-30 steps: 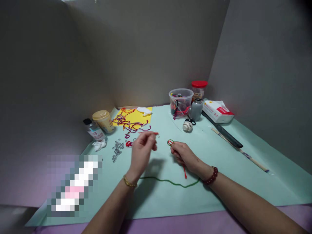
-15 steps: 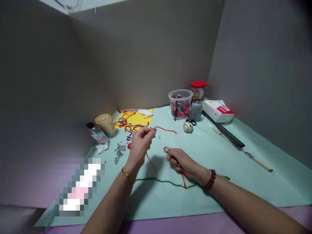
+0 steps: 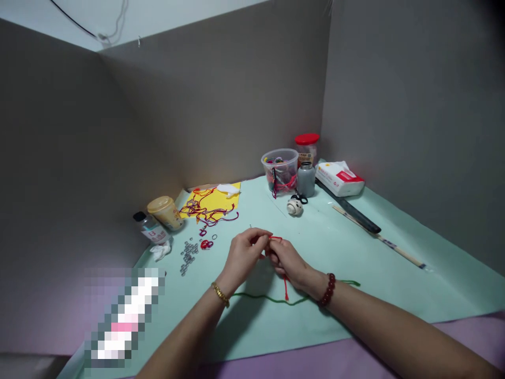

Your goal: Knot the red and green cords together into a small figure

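Observation:
My left hand (image 3: 245, 254) and my right hand (image 3: 287, 259) meet over the mint-green mat (image 3: 355, 263), fingertips together. Both pinch a thin red cord (image 3: 275, 239) between them. One red end hangs below my right hand, down to a green cord (image 3: 272, 299) that lies across the mat under my wrists. The small ring seen earlier is hidden by the fingers. A gold bracelet is on my left wrist, a dark red bead bracelet on my right.
Small metal rings (image 3: 189, 251) and red-wrapped rings (image 3: 205, 244) lie to the left, by a yellow sheet with tangled cords (image 3: 207, 206), a beige cup (image 3: 165, 211) and a small bottle (image 3: 149, 226). Behind stand a clear tub (image 3: 280, 169), red-lidded jar (image 3: 306, 147), grey bottle (image 3: 305, 179), tissue pack (image 3: 340, 179).
My left hand drew the red cord out to the side, then came back right to meet my right hand. The ring is now covered by my fingers.

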The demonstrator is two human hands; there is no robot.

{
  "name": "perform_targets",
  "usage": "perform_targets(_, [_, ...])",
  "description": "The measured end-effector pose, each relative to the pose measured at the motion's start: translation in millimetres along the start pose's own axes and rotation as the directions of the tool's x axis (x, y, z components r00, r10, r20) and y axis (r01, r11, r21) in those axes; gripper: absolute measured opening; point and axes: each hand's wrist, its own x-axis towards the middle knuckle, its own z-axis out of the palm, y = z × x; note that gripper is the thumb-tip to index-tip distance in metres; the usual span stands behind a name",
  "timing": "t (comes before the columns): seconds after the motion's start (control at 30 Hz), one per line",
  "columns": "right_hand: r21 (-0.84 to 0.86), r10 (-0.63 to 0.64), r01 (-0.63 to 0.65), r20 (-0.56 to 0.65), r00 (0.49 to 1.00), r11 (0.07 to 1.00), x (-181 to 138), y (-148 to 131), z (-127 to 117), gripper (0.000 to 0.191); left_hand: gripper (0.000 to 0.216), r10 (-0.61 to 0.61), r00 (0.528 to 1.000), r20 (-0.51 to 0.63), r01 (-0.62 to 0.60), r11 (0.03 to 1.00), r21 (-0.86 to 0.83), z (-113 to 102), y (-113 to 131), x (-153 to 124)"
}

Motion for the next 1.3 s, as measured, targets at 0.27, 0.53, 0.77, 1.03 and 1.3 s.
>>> perform_targets(0.27, [-0.194, -0.151, 0.143, -0.030, 0.988, 0.971, -0.4, 7.6, 3.4, 0.022, 0.020, -0.014, 0.985, -0.171, -0.024, 0.976, -0.217, -0.8, -28.2, -14.2])
perform_targets(0.53, [-0.239, -0.187, 0.194, 0.052, 0.981, 0.951, 3.7, 15.1, 0.6, 0.023, 0.020, -0.046, 0.978, -0.202, -0.024, 0.944, -0.328, 10.9, -46.3, -19.6])
perform_targets(0.77, [-0.476, -0.290, 0.310, 0.117, 0.950, 0.823, 0.3, 14.2, -2.7, 0.028, 0.032, -0.224, 0.972, 0.066, 0.224, 0.818, -0.530, 3.5, -44.5, -20.3])
perform_targets(1.03, [-0.496, -0.284, 0.343, 0.193, 0.939, 0.798, 1.9, 14.4, -5.0, 0.025, 0.030, -0.259, 0.948, 0.182, 0.317, 0.757, -0.571, -4.8, -45.7, -20.8])
perform_targets(1.3, [-0.472, -0.228, 0.343, 0.285, 0.931, 0.812, 0.2, 7.5, -6.9, 0.034, 0.024, -0.264, 0.957, 0.121, 0.289, 0.837, -0.465, -3.2, -44.5, -20.4])
